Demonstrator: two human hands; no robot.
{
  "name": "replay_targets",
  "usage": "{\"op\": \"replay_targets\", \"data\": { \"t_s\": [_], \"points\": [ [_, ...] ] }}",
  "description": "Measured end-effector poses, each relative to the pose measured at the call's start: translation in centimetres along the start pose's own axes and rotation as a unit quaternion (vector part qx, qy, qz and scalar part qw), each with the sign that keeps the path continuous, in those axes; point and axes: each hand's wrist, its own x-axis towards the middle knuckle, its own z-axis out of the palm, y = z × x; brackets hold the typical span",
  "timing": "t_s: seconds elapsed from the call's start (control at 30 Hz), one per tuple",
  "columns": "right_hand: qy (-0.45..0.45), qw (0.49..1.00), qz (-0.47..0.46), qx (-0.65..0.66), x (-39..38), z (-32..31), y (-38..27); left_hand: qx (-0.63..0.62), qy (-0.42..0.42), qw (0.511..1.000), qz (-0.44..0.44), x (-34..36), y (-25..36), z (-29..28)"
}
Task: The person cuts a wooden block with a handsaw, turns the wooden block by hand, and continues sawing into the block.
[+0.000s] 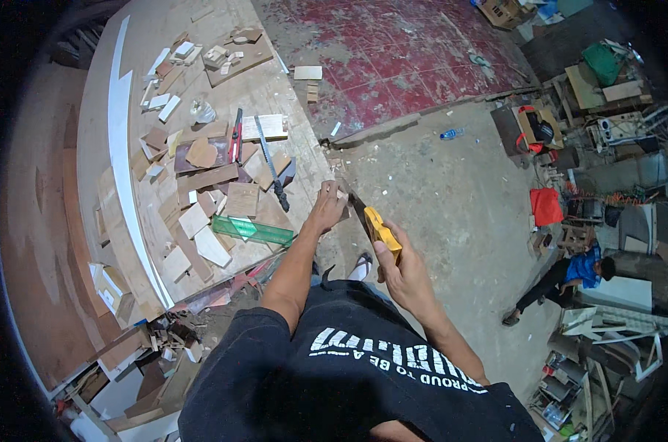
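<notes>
My right hand [406, 274] is wrapped round the yellow handle [382, 231] of a handsaw, whose blade [358, 205] points away from me toward the workbench corner. At that edge my left hand [325, 208] is closed over a small piece of wood [342, 197], mostly covered by the fingers. The saw blade lies close beside this piece; whether its teeth touch the wood is too small to tell. Left of my left hand, on the bench, are a narrow toothed blade with a black grip [270, 158] and a translucent green strip [253, 230].
Wood offcuts [243, 199] cover the plywood bench [290, 118], with a red and black tool [236, 137] among them. A blue plastic bottle [451, 134] lies on the concrete floor. At the right, a person in a blue shirt [584, 269] is near stacked clutter and a red bag [545, 207].
</notes>
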Motion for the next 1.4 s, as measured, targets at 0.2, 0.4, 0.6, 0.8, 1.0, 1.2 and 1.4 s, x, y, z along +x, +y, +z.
{"op": "replay_targets", "data": {
  "t_s": [0.2, 0.4, 0.6, 0.8, 1.0, 1.2, 1.4],
  "points": [
    [0.085, 0.995, -0.053, -0.031, 3.3, 2.4, 0.7, -0.004, -0.01, 1.0, 0.001, 0.6, 0.6, -0.5],
    [0.161, 0.98, -0.113, 0.028, 3.1, 2.5, 3.5, -0.002, -0.007, 1.0, -0.019, -0.1, 0.1, 0.0],
    [0.093, 0.989, -0.106, 0.033, 1.9, 2.7, 5.9, -0.002, 0.006, 0.999, -0.031, 1.4, -1.2, -1.2],
    [0.105, 0.993, -0.054, 0.023, 2.1, 2.9, 3.6, 0.025, -0.015, 1.0, -0.003, 1.0, -0.5, -0.7],
    [0.116, 0.992, -0.052, -0.024, 6.0, 2.1, -1.1, 0.005, 0.015, 1.0, 0.025, 0.0, -0.1, -0.9],
    [0.138, 0.986, -0.095, -0.023, 11.0, 4.8, 1.5, 0.058, -0.017, 0.998, 0.035, 0.2, -2.7, 1.1],
    [0.134, 0.984, -0.118, 0.0, 10.5, 4.5, 3.6, -0.008, 0.002, 1.0, 0.009, 0.3, -1.4, -0.1]
  ]
}}
